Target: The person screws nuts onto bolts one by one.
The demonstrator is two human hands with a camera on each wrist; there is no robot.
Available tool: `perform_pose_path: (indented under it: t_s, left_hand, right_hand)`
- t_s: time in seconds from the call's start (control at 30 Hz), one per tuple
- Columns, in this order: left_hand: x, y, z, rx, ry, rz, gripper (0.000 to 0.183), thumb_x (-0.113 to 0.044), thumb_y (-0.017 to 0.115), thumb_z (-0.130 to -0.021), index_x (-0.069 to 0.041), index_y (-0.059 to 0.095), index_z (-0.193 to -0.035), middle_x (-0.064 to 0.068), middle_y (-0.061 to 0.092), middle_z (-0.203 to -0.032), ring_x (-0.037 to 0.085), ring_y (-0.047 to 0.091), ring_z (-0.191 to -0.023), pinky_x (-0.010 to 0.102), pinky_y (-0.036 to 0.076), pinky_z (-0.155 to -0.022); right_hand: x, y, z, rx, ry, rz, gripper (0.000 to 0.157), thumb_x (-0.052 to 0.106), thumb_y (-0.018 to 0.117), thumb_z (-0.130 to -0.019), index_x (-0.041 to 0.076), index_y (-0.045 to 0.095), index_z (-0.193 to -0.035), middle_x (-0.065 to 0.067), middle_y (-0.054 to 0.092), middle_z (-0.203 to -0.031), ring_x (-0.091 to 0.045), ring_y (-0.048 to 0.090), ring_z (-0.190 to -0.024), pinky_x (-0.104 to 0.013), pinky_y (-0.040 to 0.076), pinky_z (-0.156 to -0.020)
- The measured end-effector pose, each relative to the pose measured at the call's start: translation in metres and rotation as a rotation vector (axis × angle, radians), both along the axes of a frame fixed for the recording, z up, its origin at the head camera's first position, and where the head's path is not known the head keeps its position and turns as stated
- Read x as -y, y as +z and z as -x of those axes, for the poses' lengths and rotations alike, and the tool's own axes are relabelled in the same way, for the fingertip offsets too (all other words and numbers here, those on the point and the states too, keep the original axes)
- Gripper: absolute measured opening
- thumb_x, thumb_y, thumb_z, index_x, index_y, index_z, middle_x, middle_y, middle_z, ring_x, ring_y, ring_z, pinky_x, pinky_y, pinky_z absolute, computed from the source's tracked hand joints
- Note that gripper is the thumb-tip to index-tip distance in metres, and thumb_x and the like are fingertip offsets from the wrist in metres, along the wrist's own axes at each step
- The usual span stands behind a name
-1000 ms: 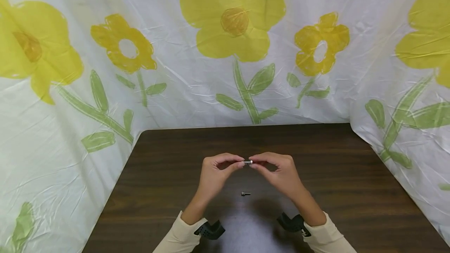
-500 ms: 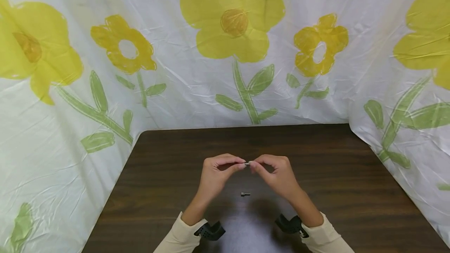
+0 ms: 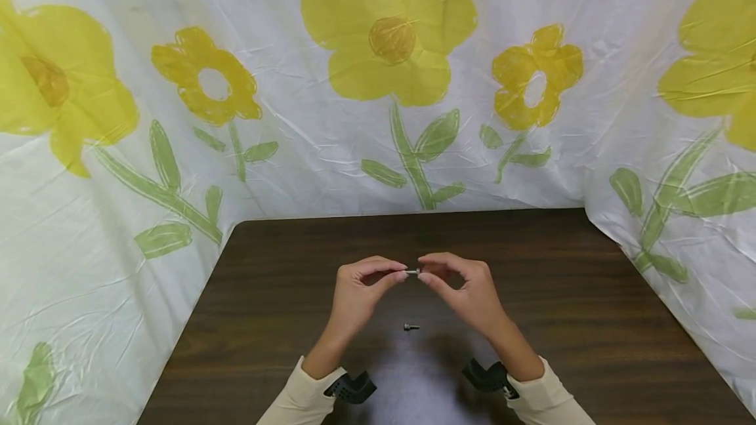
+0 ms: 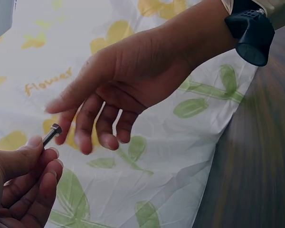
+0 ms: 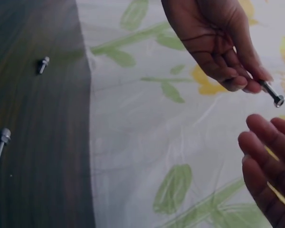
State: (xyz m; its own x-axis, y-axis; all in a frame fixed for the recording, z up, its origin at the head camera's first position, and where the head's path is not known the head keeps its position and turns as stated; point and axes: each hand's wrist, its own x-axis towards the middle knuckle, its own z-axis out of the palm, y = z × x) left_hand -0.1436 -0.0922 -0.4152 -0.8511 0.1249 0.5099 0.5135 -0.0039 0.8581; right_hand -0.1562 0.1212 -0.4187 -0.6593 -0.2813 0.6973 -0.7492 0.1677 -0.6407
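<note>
A small silver bolt is pinched between the thumb and fingers of my left hand, level and above the table. Its wider, six-sided end points toward my right hand. In the left wrist view that end of the bolt stands out past the left fingertips, and the right hand's fingers hang loosely spread beside it. The right wrist view shows the same gap between the bolt and the right fingers. Another bolt lies on the table below the hands.
The dark wooden table runs back to a white flowered curtain around its far and side edges. Two bolts lie on the table in the right wrist view, a farther bolt and a nearer bolt. Dark cameras sit on both wrists.
My right thumb and fingers were at the bolt's end half a second ago; now they are spread apart from it. The left hand has kept its pinch, shifting slightly left.
</note>
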Motion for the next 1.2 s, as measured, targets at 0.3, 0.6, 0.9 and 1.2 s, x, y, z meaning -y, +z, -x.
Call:
perform_pose_path:
  t_s: [0.3,0.6,0.9,1.2]
  left_hand:
    - [0.0001,0.0,0.0002,0.002,-0.012,-0.008,0.01,-0.002,0.079,-0.086,-0.002,0.079,-0.097,0.008,0.075,-0.09,0.02,0.071,-0.082,0.036,0.06,-0.073]
    - [-0.0014,-0.002,-0.0011,-0.012,-0.03,-0.004,0.01,-0.001,0.078,-0.087,0.001,0.078,-0.097,0.009,0.075,-0.09,0.02,0.071,-0.082,0.032,0.06,-0.072]
    - [-0.0041,-0.0016,-0.0014,-0.038,-0.042,0.009,0.01,-0.001,0.078,-0.087,0.003,0.078,-0.096,0.008,0.075,-0.091,0.02,0.071,-0.083,0.039,0.06,-0.073]
    - [-0.0021,-0.0005,-0.0005,-0.028,-0.03,-0.001,0.011,-0.001,0.078,-0.087,0.002,0.078,-0.097,0.008,0.075,-0.09,0.02,0.07,-0.081,0.03,0.059,-0.072]
  right_hand:
    - [0.0027,0.0048,-0.003,-0.042,0.039,0.026,0.03,-0.013,0.081,-0.077,0.0,0.077,-0.104,-0.01,0.077,-0.092,-0.016,0.073,-0.075,-0.025,0.058,-0.065]
    - [0.0017,0.0017,-0.0032,-0.024,0.045,-0.003,0.024,-0.009,0.08,-0.081,0.008,0.078,-0.097,-0.006,0.077,-0.088,-0.013,0.073,-0.076,-0.024,0.058,-0.068]
    - [0.0027,0.0013,-0.0028,0.015,0.043,-0.037,0.022,-0.004,0.071,-0.091,0.017,0.076,-0.087,0.007,0.072,-0.076,-0.009,0.07,-0.071,-0.025,0.057,-0.067]
    - [0.0023,0.0023,-0.0037,0.013,-0.003,-0.059,0.019,-0.004,0.08,-0.083,0.01,0.077,-0.095,-0.001,0.075,-0.081,-0.012,0.07,-0.071,-0.022,0.056,-0.066]
